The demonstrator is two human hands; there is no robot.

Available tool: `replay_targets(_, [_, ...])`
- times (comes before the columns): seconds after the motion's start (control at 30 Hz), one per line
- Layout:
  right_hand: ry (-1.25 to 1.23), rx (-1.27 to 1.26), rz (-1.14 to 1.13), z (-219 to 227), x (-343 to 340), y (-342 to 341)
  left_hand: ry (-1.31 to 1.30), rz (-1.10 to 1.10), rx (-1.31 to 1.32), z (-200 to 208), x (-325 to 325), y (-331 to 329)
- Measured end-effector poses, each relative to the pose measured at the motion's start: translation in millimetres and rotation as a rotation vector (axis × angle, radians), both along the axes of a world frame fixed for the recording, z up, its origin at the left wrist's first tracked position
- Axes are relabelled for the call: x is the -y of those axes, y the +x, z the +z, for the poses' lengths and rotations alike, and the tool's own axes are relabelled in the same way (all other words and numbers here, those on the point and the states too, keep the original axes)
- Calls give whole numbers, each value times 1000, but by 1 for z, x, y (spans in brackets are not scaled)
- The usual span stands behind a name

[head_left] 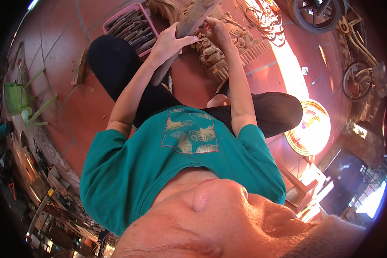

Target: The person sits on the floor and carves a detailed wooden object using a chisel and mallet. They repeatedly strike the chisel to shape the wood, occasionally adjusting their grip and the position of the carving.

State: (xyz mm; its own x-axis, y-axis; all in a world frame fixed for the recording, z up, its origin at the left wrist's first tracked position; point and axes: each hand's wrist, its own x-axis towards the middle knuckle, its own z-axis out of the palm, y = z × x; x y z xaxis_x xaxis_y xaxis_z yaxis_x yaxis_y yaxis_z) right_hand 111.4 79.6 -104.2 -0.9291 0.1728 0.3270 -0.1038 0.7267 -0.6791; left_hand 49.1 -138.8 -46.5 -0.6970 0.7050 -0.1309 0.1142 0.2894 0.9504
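Observation:
A long, weathered grey-brown piece of wood [197,16] slants from the top edge down toward my lap, its narrow lower end above my legs. My left hand [167,44] is closed around its middle, with the thumb stretched out to the right. Just right of the wood, my right hand [218,32] has its fingers curled in; what they hold, if anything, is hidden. Beneath both hands lies a carved wooden piece [211,56] with rounded relief shapes and a ridged edge [256,50]. The long wood partly covers it.
Left of the carving, a pink basket [135,6] holds several dark, slender tools [133,29]. A wood offcut [79,68] and a green plastic chair [16,99] are farther left on red tiles. Tangled cords [266,17], wheels [316,15] and a round woven tray [293,139] lie right.

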Motion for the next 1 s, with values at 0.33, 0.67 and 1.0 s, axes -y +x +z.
replay_targets(0.33, [-51,82,-57,-9,-10,-2,284,176,77,-3,4,32])
replay_targets(0.67, [-35,69,-47,1,4,0,200,219,54,-13,6,43])
replay_targets(1.0, [34,26,-32,-1,5,-1,266,192,126,-19,4,42])
